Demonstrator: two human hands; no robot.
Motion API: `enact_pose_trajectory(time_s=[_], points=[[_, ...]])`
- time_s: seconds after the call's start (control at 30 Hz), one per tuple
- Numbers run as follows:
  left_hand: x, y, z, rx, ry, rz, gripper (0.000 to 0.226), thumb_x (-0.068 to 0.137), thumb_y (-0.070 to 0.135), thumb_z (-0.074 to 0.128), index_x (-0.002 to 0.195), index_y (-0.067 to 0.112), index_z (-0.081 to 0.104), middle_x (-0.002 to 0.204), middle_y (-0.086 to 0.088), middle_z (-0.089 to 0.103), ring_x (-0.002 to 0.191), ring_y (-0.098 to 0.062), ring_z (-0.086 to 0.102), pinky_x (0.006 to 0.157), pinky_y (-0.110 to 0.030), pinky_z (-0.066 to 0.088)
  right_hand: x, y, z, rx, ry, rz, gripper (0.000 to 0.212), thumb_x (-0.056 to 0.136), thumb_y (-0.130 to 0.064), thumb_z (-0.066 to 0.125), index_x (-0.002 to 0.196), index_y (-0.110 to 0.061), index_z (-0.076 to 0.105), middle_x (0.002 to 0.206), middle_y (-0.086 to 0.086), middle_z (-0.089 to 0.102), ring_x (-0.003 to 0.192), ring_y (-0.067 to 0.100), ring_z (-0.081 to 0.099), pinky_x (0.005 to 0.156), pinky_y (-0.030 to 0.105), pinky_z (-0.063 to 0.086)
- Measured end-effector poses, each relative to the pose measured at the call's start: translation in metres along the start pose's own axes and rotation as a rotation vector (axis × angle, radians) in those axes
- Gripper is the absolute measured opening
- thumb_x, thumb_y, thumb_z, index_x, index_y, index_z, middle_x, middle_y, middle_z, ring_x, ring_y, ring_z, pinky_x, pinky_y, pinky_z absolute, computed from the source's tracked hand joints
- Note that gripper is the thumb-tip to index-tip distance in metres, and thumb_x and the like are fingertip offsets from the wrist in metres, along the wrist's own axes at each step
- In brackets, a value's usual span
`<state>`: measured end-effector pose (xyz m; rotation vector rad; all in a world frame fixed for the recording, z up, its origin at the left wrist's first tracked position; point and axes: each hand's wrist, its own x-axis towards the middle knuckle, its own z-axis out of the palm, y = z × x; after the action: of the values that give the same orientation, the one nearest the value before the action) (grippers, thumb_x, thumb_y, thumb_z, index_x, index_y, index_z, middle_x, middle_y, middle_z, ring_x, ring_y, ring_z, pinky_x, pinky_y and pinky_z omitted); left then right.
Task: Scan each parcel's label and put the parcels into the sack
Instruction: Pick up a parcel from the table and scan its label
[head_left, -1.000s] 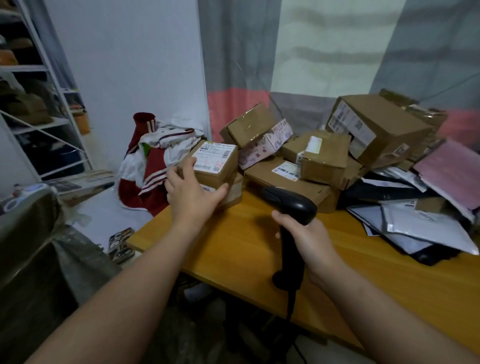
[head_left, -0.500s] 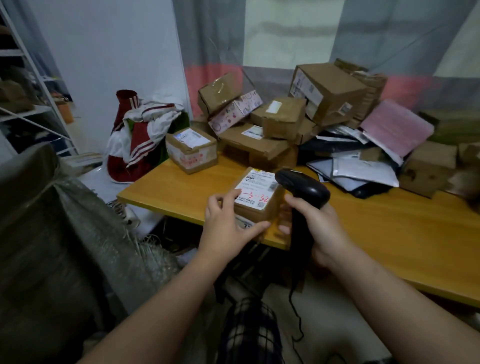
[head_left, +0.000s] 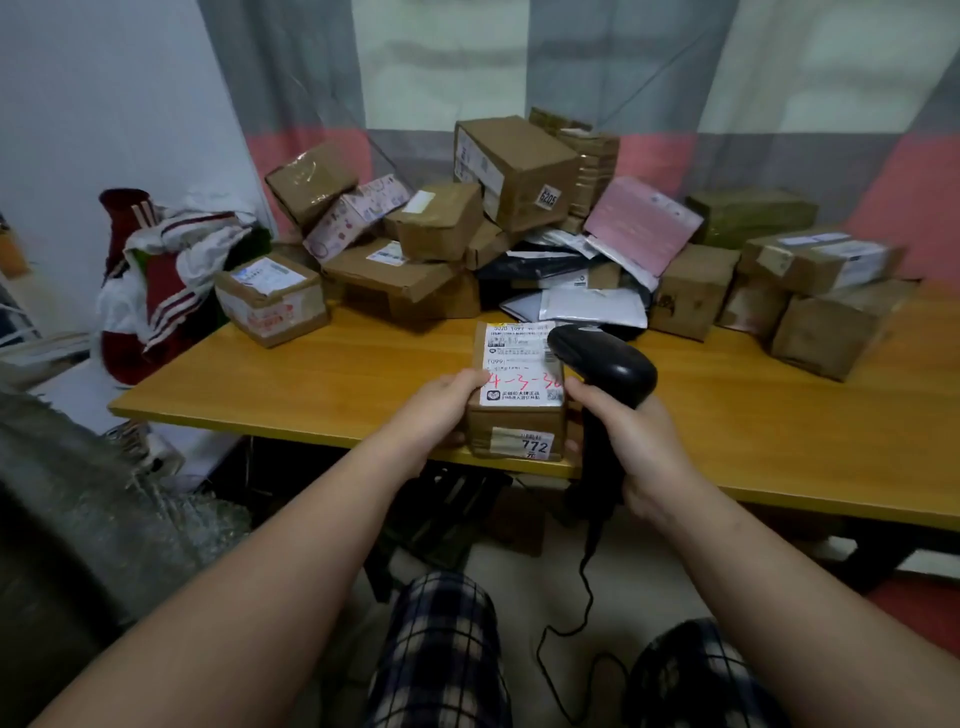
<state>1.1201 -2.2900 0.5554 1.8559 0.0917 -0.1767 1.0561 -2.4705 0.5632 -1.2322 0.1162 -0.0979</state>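
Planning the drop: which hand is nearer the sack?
Left. The left hand grips the parcel on the side toward the sack; the right hand, holding the scanner, is beyond the parcel.

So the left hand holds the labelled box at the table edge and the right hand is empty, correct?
No: the right hand grips the black scanner, as the head view shows. The left hand does hold the labelled box at the table edge.

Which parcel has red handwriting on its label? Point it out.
The small brown box gripped by the left hand at the table's near edge, beside the scanner; red figures cross its white label. The piled parcels show none.
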Motion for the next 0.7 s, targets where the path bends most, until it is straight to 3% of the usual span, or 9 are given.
enact_pose_trajectory(time_s=[0.07,0.17,0.27,0.37,0.47,0.57,0.7], points=[[0.002,-0.002,0.005,-0.066,-0.012,0.022,0.022,0.086,0.049,0.056,0.096,0.028,0.054,0.082,0.009,0.067,0.075,-0.011,0.058,0.059,-0.025,0.042,-0.003,0.001,-0.009,0.013,-0.002,-0.024,0.021,0.083,-0.021,0.073,0.102,-0.029,0.067,0.094,-0.002,0.076,0.088,0.017,0.072,0.061,0.026,0.055],[0.002,-0.007,0.006,-0.172,-0.133,0.045,0.038,0.073,0.044,0.069,0.097,0.025,0.046,0.069,0.012,0.069,0.073,-0.011,0.061,0.063,-0.026,0.044,-0.006,0.001,-0.02,0.029,-0.02,-0.043,0.021,0.083,-0.02,0.072,0.101,-0.031,0.068,0.1,-0.001,0.075,0.096,0.02,0.071,0.066,0.028,0.056],[0.001,-0.01,0.008,-0.24,-0.142,0.083,0.051,0.064,0.033,0.08,0.097,0.025,0.042,0.094,-0.003,0.071,0.077,-0.013,0.069,0.066,-0.028,0.051,-0.007,-0.002,-0.028,-0.071,-0.011,-0.147,0.021,0.082,-0.022,0.074,0.096,-0.037,0.068,0.099,-0.012,0.074,0.097,0.009,0.069,0.075,0.03,0.056],[0.002,-0.004,0.01,-0.302,-0.035,0.144,0.078,0.052,0.033,0.089,0.112,0.03,0.039,0.119,-0.008,0.059,0.104,-0.024,0.065,0.088,-0.042,0.054,-0.012,-0.005,-0.031,-0.282,0.049,-0.353,0.028,0.077,-0.025,0.077,0.096,-0.041,0.064,0.091,-0.031,0.069,0.09,-0.01,0.063,0.073,0.014,0.051],[0.002,0.002,0.008,-0.231,-0.038,0.219,0.113,0.045,0.041,0.091,0.137,0.037,0.024,0.127,0.0,0.051,0.101,-0.013,0.065,0.072,-0.025,0.057,-0.017,-0.004,-0.031,-0.398,0.038,-0.4,0.02,0.074,-0.03,0.078,0.091,-0.035,0.068,0.08,-0.017,0.072,0.084,0.003,0.067,0.072,0.024,0.052],[0.006,0.0,0.008,-0.136,0.038,0.32,0.105,0.061,0.026,0.087,0.14,0.035,0.019,0.127,0.004,0.045,0.095,-0.008,0.063,0.062,-0.011,0.052,-0.021,-0.003,-0.03,-0.445,0.035,-0.409,0.015,0.072,-0.032,0.077,0.086,-0.032,0.071,0.077,-0.009,0.073,0.08,0.012,0.07,0.073,0.034,0.056],[0.011,-0.002,0.01,0.01,0.145,0.374,0.1,0.068,0.022,0.085,0.142,0.031,0.018,0.14,-0.005,0.038,0.122,-0.022,0.05,0.095,-0.032,0.05,-0.022,-0.003,-0.027,-0.496,0.06,-0.373,0.013,0.078,-0.029,0.075,0.071,-0.019,0.07,0.063,0.003,0.069,0.06,0.018,0.067,0.062,0.041,0.056]])
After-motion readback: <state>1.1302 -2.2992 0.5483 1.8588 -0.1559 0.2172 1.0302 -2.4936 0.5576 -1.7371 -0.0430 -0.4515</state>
